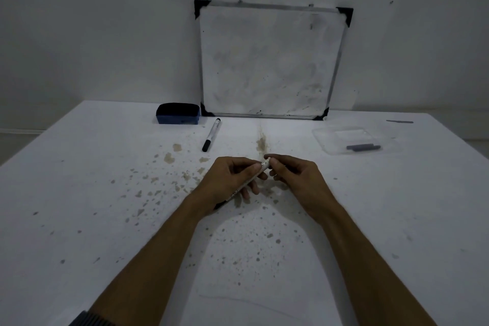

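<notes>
My left hand (pixel 230 180) grips a white marker (pixel 251 180) around its barrel, a little above the middle of the table. The marker runs from lower left to upper right, with a dark end showing below my palm. My right hand (pixel 293 174) pinches the marker's upper white end between thumb and fingertips. Whether a cap sits on that end is hidden by my fingers. A second white marker with a black cap (pixel 211 134) lies on the table beyond my hands. A smudged whiteboard (pixel 270 61) leans against the wall at the back.
A dark blue board eraser (pixel 177 113) sits at the whiteboard's lower left corner. At the right, a clear plastic tray (pixel 328 137) holds a grey stick (pixel 363 147). The white table (pixel 92 193) is speckled with brown stains. A thin grey strip (pixel 399 121) lies far right.
</notes>
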Available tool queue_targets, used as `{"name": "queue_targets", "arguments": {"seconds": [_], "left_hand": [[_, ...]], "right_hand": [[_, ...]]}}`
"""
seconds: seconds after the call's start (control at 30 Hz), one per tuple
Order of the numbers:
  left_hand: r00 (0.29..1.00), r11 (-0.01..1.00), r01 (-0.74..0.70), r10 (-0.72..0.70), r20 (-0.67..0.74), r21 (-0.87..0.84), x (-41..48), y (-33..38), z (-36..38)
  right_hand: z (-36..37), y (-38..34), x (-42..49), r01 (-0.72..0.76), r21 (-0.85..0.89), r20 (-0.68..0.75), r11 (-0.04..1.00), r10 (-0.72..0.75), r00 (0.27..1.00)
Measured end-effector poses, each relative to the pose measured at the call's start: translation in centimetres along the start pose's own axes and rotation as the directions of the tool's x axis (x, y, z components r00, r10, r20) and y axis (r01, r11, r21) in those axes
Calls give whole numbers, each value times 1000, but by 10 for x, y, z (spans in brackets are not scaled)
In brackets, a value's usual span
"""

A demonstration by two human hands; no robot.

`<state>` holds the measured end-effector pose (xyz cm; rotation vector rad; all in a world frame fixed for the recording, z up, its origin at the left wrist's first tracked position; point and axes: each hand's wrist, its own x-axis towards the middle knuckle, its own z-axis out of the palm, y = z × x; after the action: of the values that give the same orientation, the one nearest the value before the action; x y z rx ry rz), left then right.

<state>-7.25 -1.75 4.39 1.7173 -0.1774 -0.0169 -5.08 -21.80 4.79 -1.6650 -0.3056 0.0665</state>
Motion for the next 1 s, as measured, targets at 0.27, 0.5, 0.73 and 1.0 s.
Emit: {"name": "queue_targets", "arguments": {"seconds": [0.27, 0.5, 0.73, 1.0], "left_hand": [[998, 998, 67, -67, -16, 0, -3, 11, 3], [992, 952, 31, 8, -128, 303, -8, 11, -16], [865, 903, 133, 95, -492, 408, 0, 2, -59], [726, 837, 396, -35, -687, 376, 64, -13, -106]], "right_hand": [[0, 3, 7, -28, 39, 57, 999, 25, 998], [16, -1, 42, -42, 54, -75, 998, 46, 996], [62, -2, 69, 11, -186, -82, 982, -27, 996], [66, 21, 62, 138, -438, -37, 888, -172, 984]]}}
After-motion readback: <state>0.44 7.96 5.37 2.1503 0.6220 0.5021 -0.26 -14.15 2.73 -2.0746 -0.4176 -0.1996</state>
